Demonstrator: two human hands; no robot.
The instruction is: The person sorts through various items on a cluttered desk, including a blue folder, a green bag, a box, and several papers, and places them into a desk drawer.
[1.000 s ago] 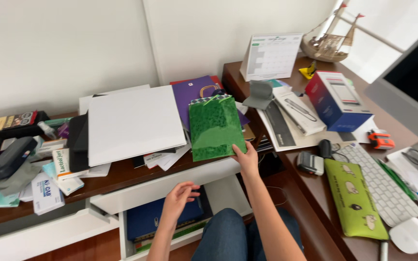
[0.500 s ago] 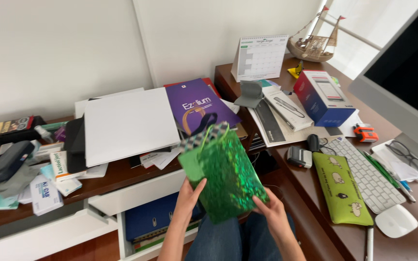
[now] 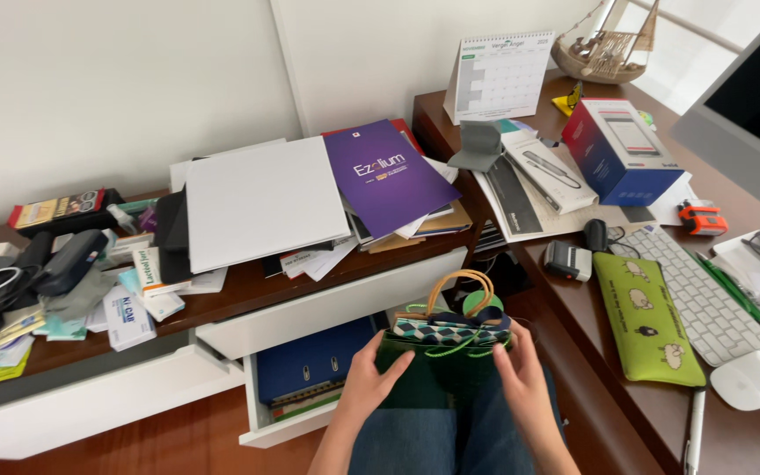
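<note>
Sitting between the open drawer [image 3: 310,369] and the corner desk [image 3: 626,413], you have little free room: your lap is hemmed in by the drawer front on your left and the dark desk edge on your right, with bare wooden floor showing only at the lower left. Your left hand [image 3: 369,380] and right hand [image 3: 521,380] hold a flat green gift bag [image 3: 442,365] upright over your knees, just in front of the drawer. Each hand grips one side edge, thumb on the near face and fingers curled behind, pressed onto the bag rather than spread. I count two looped handles at its top, one tan and one green, with a patterned band just beneath them.

One blue binder [image 3: 314,365] lies in the open drawer. On the low cabinet top sit one large white board [image 3: 257,198] and one purple folder [image 3: 389,176], the folder overlapping papers at the cabinet's right end. Small boxes and cables crowd the cabinet's left end, too jumbled to count. On the corner desk: one desk calendar [image 3: 499,75], one blue box [image 3: 617,149], one keyboard [image 3: 705,295], one white mouse [image 3: 752,380] and one green pencil case [image 3: 653,317] lying just beside the keyboard, near the desk edge.
</note>
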